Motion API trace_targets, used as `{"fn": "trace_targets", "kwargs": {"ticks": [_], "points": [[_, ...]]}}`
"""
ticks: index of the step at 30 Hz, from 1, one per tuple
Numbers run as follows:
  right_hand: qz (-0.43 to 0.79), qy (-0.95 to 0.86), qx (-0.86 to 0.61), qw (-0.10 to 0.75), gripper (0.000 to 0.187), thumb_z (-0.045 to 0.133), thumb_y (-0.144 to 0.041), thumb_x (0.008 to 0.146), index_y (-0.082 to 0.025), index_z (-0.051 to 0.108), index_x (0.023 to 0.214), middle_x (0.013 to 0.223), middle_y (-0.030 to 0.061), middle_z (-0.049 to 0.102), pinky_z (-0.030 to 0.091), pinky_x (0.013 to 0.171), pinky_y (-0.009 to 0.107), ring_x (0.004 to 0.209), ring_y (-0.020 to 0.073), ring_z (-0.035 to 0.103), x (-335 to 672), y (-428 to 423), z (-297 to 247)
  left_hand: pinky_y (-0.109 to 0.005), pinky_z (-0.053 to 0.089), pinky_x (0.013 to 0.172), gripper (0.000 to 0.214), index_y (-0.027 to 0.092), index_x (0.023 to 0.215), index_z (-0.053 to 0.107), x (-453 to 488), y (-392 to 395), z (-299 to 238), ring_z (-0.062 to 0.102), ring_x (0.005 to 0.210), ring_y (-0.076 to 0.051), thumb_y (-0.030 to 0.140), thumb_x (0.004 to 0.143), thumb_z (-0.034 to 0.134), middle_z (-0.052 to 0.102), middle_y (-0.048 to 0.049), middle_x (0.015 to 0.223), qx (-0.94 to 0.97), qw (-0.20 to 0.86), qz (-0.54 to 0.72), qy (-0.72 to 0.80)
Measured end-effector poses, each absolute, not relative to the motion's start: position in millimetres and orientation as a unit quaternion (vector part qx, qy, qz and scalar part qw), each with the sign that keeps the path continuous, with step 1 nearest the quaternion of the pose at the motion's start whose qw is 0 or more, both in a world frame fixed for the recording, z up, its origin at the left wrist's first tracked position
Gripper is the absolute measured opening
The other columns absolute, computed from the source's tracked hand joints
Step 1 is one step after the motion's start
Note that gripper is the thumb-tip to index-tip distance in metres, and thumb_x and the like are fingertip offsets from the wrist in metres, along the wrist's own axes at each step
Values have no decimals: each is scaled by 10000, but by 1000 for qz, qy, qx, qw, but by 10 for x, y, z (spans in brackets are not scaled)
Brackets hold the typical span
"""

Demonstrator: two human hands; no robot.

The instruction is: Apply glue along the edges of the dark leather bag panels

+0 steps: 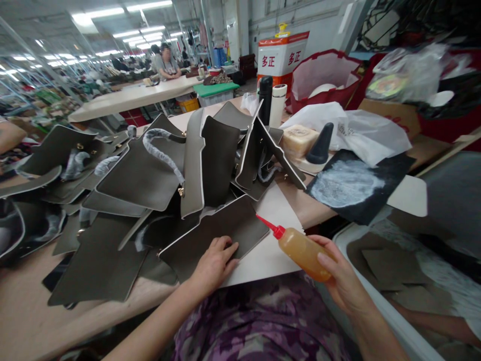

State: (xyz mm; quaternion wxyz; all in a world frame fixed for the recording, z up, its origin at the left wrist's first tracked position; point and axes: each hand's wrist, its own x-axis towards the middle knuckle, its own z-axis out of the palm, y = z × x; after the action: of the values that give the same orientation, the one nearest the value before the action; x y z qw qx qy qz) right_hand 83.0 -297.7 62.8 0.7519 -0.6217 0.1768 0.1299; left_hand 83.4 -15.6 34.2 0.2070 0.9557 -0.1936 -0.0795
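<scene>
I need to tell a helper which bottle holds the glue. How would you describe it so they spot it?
At the near edge of the workbench, the right hand holds a squeeze bottle. Amber liquid and a red pointed nozzle distinguish it from the flasks behind.

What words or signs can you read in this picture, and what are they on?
"多正" stands twice in red on the white and red box at the back of the table.
The tan block beside the black cone bears a mark that is too blurred to read.
The glue bottle in the right hand shows no label.
</scene>
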Motion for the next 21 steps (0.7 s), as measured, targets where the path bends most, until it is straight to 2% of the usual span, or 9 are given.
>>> {"fn": "trace_targets", "kwargs": {"ticks": [5,8,14,17,21], "points": [[133,183,-635,739,413,618,-414,687,-267,476,1045,1017,23,525,445,636,266,835,194,514,786,-3009,633,-350,447,884,341,100,1135,523,761,-232,206,444,1008,-230,227,835,420,513,-125,1095,964,131,-22,-229],[137,194,-628,741,394,602,-429,698,-257,490,1034,1013,29,539,445,624,263,829,195,520,779,-3050,625,-360,461,853,313,92,1099,535,723,-267,150,470,986,-234,157,841,370,525,-137,1082,965,72,-11,-252],[148,226,-595,757,380,617,-439,675,-265,520,998,963,17,583,441,541,240,727,172,546,778,-3120,606,-356,483,751,384,77,1136,485,784,-273,366,490,974,-247,30,777,357,513,-162,1108,959,13,-103,-263],[147,230,-573,772,405,636,-413,652,-268,528,1015,958,22,597,456,527,248,719,180,558,780,-3144,688,-302,474,713,311,115,1031,541,928,-278,450,521,889,-211,57,786,357,549,-111,996,964,52,-138,-220],[88,197,-532,819,458,611,-438,657,-255,534,1069,1078,42,567,492,647,272,889,210,545,848,-3209,800,-223,436,701,254,181,931,577,1115,-372,431,546,785,-141,176,851,337,564,-45,882,961,183,-139,-151]]}}
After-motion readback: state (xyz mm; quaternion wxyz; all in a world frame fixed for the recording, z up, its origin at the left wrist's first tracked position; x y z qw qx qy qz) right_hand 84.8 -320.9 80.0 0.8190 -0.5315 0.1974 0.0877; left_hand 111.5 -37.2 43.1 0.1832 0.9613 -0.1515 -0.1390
